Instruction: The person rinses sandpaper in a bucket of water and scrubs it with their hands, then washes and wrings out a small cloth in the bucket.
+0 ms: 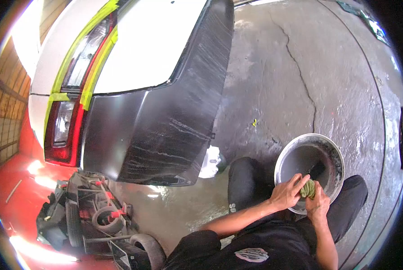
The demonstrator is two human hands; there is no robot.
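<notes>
Over a round metal basin [280, 167] between the person's knees, both hands grip a crumpled green cloth [308, 189]. My left hand [288, 192] has its fingers closed on the cloth's left side. On the right side of the same cloth, my right hand [318, 203] is wrapped round it. Greyish liquid [300, 159] shows inside the basin, with a dark object [317, 169] just beyond the cloth. Part of the basin's near rim is hidden by the hands.
A dark, wet-looking car panel [174, 121] stands at the left, beside a taped tail light [62, 126]. Tyres and a red-and-black frame [105, 193] lie at the lower left. The wet concrete floor [264, 76] has a long crack.
</notes>
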